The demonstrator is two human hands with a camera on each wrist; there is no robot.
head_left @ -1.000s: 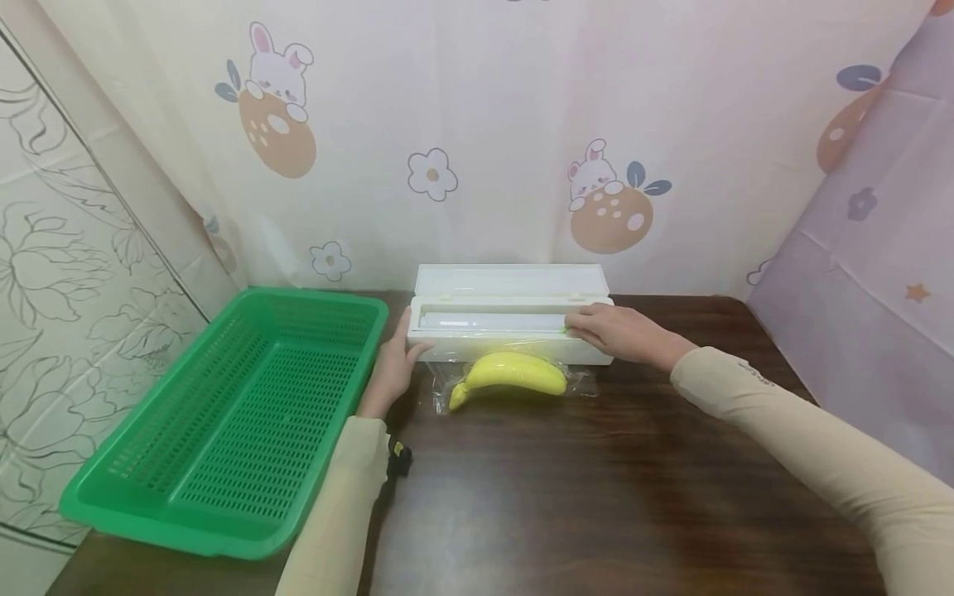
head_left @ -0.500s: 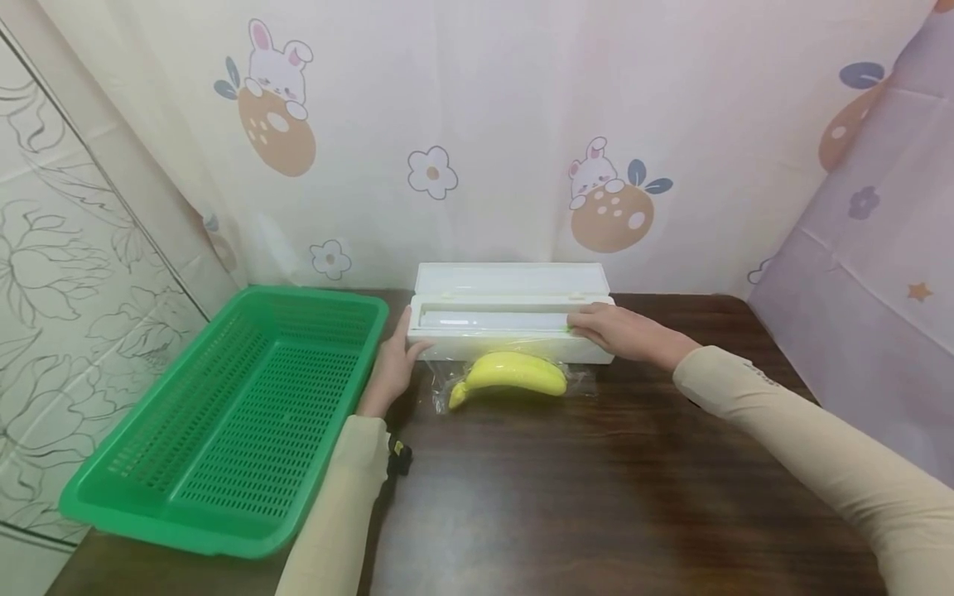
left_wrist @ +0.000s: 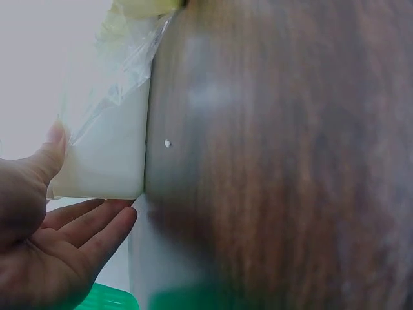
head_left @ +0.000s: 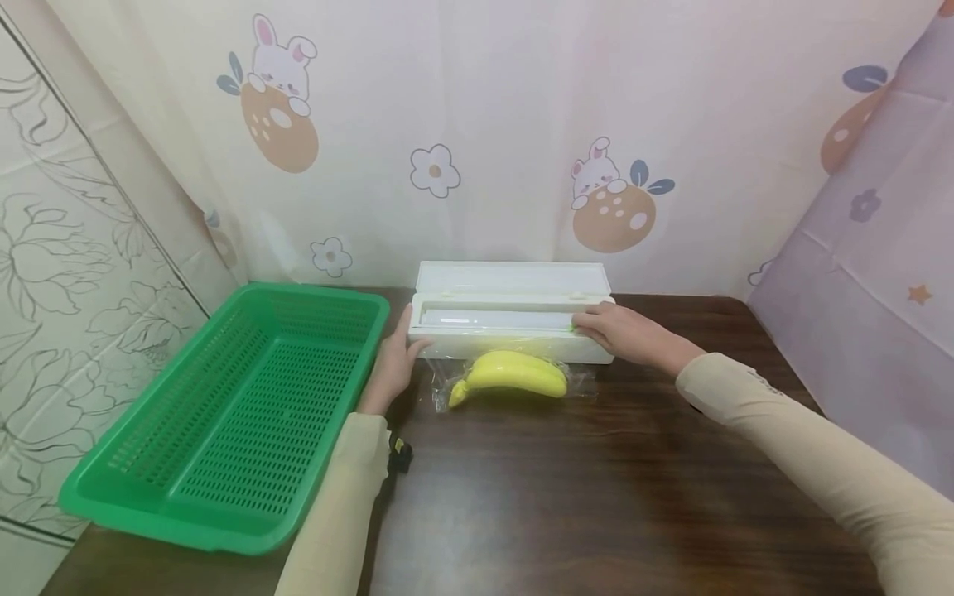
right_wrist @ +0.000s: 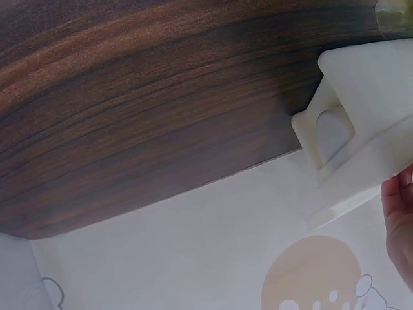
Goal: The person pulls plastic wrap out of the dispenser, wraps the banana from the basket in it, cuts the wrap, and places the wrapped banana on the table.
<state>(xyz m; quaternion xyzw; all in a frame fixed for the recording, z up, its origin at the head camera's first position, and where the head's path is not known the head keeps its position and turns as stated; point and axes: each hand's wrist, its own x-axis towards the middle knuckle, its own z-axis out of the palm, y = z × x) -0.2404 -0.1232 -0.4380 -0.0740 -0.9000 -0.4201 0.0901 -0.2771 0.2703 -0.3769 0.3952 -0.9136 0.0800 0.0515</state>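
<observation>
A white cling film dispenser box stands at the back of the table with its lid raised. Inside lies a pale roll. My left hand holds the box's left end, thumb on the front face and fingers along the end, as the left wrist view shows. Near the right end, the fingertips of my right hand pinch a small green slide cutter, mostly hidden by the fingers. Clear film hangs down the front over a yellow banana lying on the table.
A green plastic basket stands on the left, close beside my left forearm. Behind the box hangs a patterned curtain. The dark wooden table stretches in front. In the left wrist view a tiny white speck lies on it.
My right hand has slid slightly to the right along the box's top edge with the slide cutter. The left hand, box and banana stay in place.
</observation>
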